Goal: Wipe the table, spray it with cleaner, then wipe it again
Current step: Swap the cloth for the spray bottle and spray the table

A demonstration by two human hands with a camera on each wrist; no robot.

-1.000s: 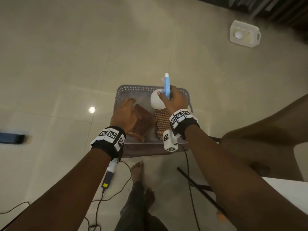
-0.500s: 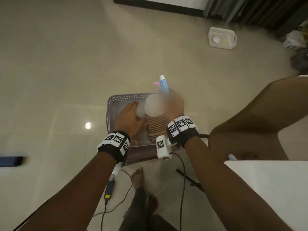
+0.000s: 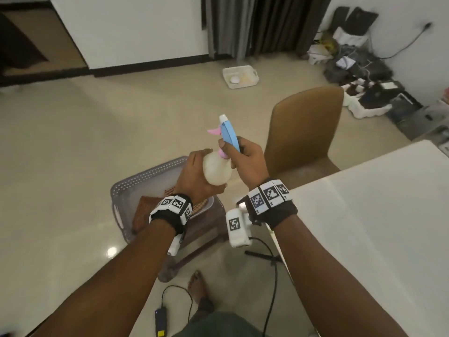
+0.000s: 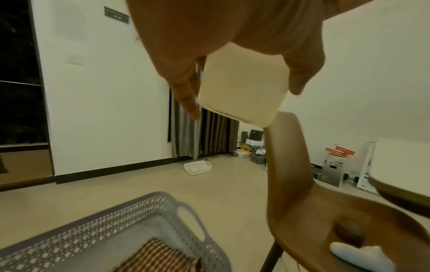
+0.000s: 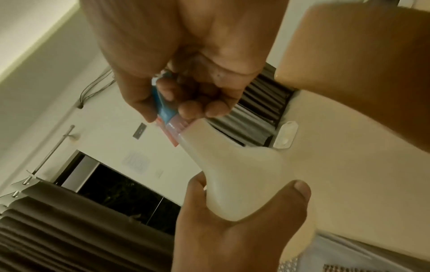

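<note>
A white spray bottle [image 3: 216, 172] with a blue head and pink trigger is held in the air above the grey basket [image 3: 126, 188]. My right hand [image 3: 243, 156] grips its blue head and neck [image 5: 166, 112]. My left hand [image 3: 194, 176] cups the bottle's white body [image 4: 242, 88] from below, fingers curled round it [image 5: 237, 191]. Brown checked cloths [image 3: 145, 210] lie in the basket [image 4: 130, 213], one of them showing in the left wrist view [image 4: 160, 257]. The white table [image 3: 369, 215] stands at the right, its corner near my right wrist.
A brown chair [image 3: 301, 137] stands behind the table, a white object on its seat [image 4: 358, 252]. The basket sits on a low dark stool [image 3: 201, 237]. A white tray [image 3: 240, 76] lies on the floor far back. Cables and my bare feet [image 3: 196, 283] are below.
Both hands rose from the basket with the spray bottle. The left hand left the cloths and took hold of the bottle's body. The head view swung up toward the room and table.
</note>
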